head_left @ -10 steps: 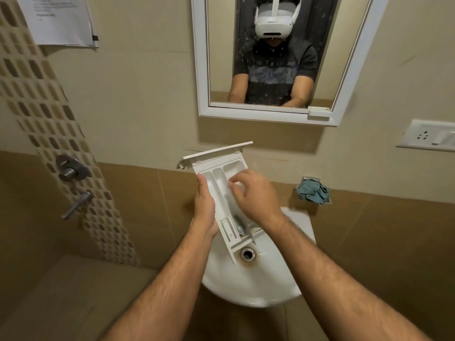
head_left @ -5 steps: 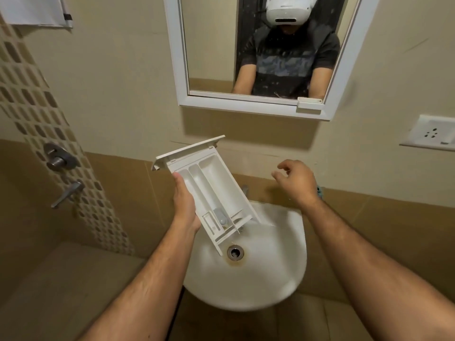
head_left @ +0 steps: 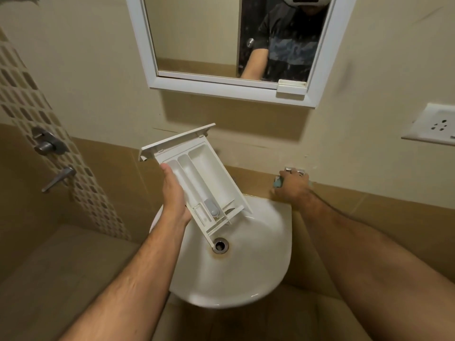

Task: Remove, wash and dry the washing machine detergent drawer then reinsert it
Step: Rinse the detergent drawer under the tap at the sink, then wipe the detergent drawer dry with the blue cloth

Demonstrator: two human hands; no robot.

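Observation:
My left hand point(head_left: 173, 195) grips the left edge of the white detergent drawer point(head_left: 204, 178). The drawer is tilted, its front panel up and its rear end low over the white basin point(head_left: 258, 254), just above the drain point(head_left: 220, 245). Its compartments face me, and a grey siphon cap sits near the rear. My right hand point(head_left: 293, 187) is at the wall to the right of the basin, on a blue-green cloth point(head_left: 278, 182) that hangs at a small metal holder point(head_left: 294, 169). The hand covers most of the cloth, and its fingers curl onto it.
A white-framed mirror point(head_left: 216, 81) hangs above the basin. A shower valve point(head_left: 46, 142) and lever tap point(head_left: 59, 178) are on the tiled strip at left. A white socket plate point(head_left: 435, 126) is on the wall at right. The basin's tap is hidden behind the drawer.
My right hand left the drawer's compartments and travelled right to the cloth on the wall. My left hand alone now holds the drawer, still tilted over the basin.

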